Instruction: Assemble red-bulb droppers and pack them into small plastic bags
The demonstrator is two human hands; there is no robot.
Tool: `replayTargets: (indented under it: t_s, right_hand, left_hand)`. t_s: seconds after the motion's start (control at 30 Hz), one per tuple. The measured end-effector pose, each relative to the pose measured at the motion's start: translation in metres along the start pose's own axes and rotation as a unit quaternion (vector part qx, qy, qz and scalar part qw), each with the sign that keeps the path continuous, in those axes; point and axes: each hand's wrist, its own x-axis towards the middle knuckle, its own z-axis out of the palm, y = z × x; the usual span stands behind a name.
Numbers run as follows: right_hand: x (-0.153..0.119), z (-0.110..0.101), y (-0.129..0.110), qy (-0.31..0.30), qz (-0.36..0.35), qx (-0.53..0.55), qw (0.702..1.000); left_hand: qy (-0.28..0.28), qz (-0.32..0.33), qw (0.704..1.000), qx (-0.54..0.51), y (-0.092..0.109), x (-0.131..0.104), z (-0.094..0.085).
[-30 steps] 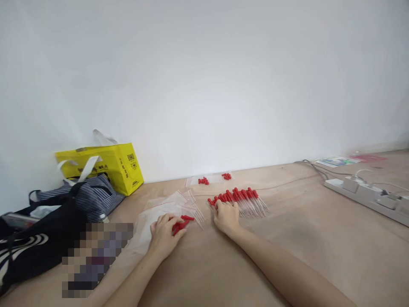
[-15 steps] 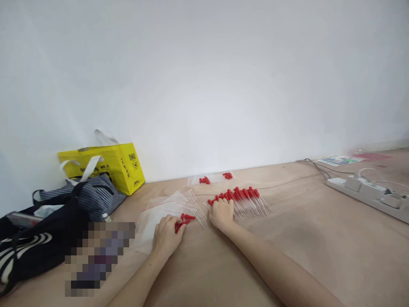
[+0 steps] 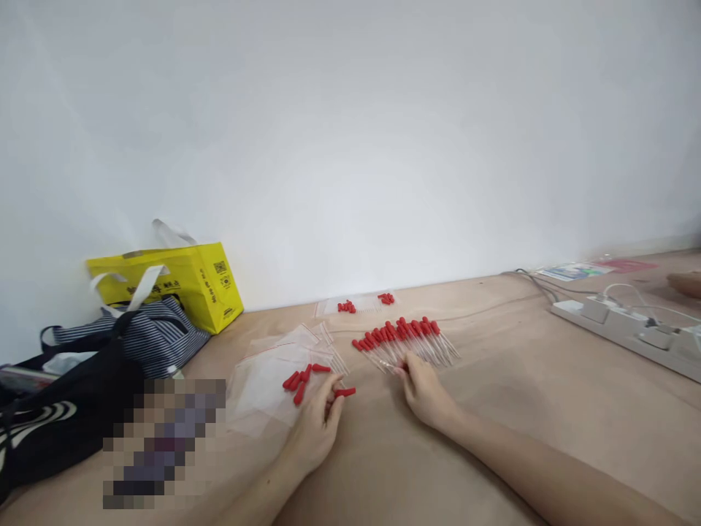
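1. The single red bulb is at the fingertips of the left hand, just above the wooden table. Thumb and fingers pinch it near one end, so a loose or off-centre hold could let it twist or drop.
2. The right hand has its fingertips drawn together beside the lower ends of the red-capped tubes. Whether they grip a thin clear tube is too small to tell. A knuckle or sleeveless wrist brushing the row could skew it, since the tubes lie close together at a slant.
3. The loose red bulbs lie on the clear bags, just beyond the left hand. Being rounded, they could roll if a finger nudges them or a bag slides.
4. The bare clear tubes lie between the bags and the row. They are slender and see-through, so one could be overlooked, pressed or scattered by the left hand's fingers.
5. By the wall, the small red pieces lie well apart from both hands, at less risk.
6. At the right, the power strip has trailing cables; a snagging forearm could tug them, though neither forearm touches them.
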Motion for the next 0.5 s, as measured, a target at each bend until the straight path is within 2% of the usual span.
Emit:
replayTargets:
  t_s: [0.07,0.17,0.33,0.5]
  right_hand:
    - [-0.013,-0.011,0.008,-0.009,-0.043,0.057,0.997]
    - [-0.022,-0.021,0.005,-0.036,-0.081,0.067,0.994]
    - [-0.022,-0.019,-0.014,-0.103,-0.092,0.030,0.990]
    - [-0.021,-0.017,-0.021,-0.152,-0.095,0.022,0.984]
  left_hand:
    - [-0.028,0.013,0.999,-0.014,0.008,-0.002,0.006]
    - [-0.040,0.005,0.998,-0.046,0.011,-0.001,0.011]
    - [-0.020,-0.029,0.997,-0.074,0.006,0.001,0.014]
    - [-0.039,-0.042,0.991,-0.120,0.003,-0.001,0.016]
